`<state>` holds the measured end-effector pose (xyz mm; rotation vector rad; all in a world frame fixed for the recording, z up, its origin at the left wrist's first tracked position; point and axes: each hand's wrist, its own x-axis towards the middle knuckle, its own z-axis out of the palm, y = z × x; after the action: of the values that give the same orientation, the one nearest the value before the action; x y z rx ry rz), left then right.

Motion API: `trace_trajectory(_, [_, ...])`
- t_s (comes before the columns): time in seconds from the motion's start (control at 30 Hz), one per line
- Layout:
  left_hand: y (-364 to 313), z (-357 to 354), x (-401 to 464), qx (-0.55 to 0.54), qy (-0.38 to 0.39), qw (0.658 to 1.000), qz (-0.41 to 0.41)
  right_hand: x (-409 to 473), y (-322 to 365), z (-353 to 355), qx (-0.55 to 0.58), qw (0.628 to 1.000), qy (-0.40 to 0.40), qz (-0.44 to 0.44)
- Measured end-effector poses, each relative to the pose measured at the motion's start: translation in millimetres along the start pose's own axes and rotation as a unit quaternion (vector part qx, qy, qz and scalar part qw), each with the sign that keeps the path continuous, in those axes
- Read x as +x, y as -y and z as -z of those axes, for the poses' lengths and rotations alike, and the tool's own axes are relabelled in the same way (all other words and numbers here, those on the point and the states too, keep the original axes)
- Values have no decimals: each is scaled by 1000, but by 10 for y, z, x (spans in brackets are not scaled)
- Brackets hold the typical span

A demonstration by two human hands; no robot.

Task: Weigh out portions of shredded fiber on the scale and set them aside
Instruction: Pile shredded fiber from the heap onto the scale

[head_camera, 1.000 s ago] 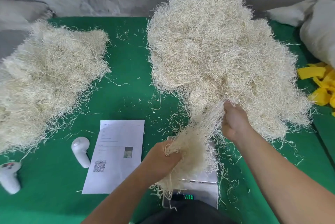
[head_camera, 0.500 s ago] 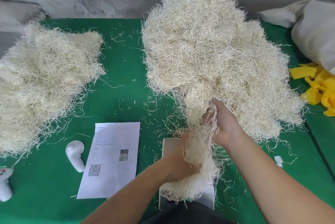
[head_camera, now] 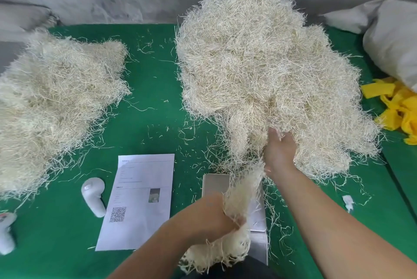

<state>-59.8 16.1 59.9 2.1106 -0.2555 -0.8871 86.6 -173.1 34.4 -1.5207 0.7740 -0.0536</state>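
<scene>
Change: right hand has reached back into the big fiber heap; left hand has sunk lower over the scale.
Left fingers: clenched on a fiber tuft.
Right fingers: buried in strands, grip cannot be told.
Handling: light, springy, tangled, sheds; likely best grabbed deep by the fistful.
Set-aside pile: far left of both hands on the worktop.

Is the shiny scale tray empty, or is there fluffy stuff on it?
Mostly bare. The scale shows clear metal; the left hand grips a fiber clump over it. Resting or lifted: cannot tell.
</scene>
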Motion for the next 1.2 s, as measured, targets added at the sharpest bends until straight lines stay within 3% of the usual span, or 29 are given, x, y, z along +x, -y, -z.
trace_trajectory(0.13, [133,-128,-319,29,62,997,24,511,244,384,-121,978,-101,136])
trace_trajectory(0.23, [328,-69,-412,-40,4,996,76,723,338,599,-238,934,2,265])
trace_trajectory(0.33, [566,30,-344,-119,-69,981,141,664,290,569,-376,819,112,420])
trace_trajectory(0.4, [725,108,-292,-168,-124,964,164,593,224,582,-462,729,177,473])
trace_trajectory(0.53, [1007,355,-243,-232,-273,909,212,479,44,704,-590,570,323,473])
trace_trajectory(0.6, [1062,436,-202,-262,-321,881,228,476,-62,735,-666,494,339,444])
trace_trajectory(0.63, [1071,465,-179,-287,-340,866,230,508,-108,736,-695,473,331,428])
trace_trajectory(0.67, [1075,489,-154,-304,-356,852,232,542,-128,728,-701,498,324,395])
trace_trajectory(0.7, [1079,502,-133,-320,-367,842,232,585,-128,714,-673,575,309,348])
trace_trajectory(0.73, [1068,509,-129,-337,-372,834,232,619,-87,698,-612,684,284,279])
trace_trajectory(0.77, [1062,510,-129,-358,-379,821,230,686,-9,690,-505,808,243,184])
trace_trajectory(0.8, [1045,504,-143,-383,-388,805,234,757,101,695,-375,905,183,75])
trace_trajectory(0.83, [1050,494,-151,-400,-396,792,237,791,224,711,-245,962,120,-28])
trace_trajectory(0.87, [1054,482,-168,-410,-397,785,240,811,329,721,-143,981,73,-104])
trace_trajectory(0.93, [1050,443,-172,-402,-380,799,235,845,444,660,-113,985,65,-116])
trace_trajectory(1.0, [961,393,-163,-388,-329,835,210,756,505,492,-180,977,117,-8])
trace_trajectory(1.07, [828,316,-112,-368,-291,863,188,642,595,314,-253,939,210,102])
trace_trajectory(1.13, [693,261,-36,-348,-254,888,164,593,687,234,-401,854,260,205])
trace_trajectory(1.2, [528,238,27,-326,-219,910,132,569,780,205,-541,748,250,293])
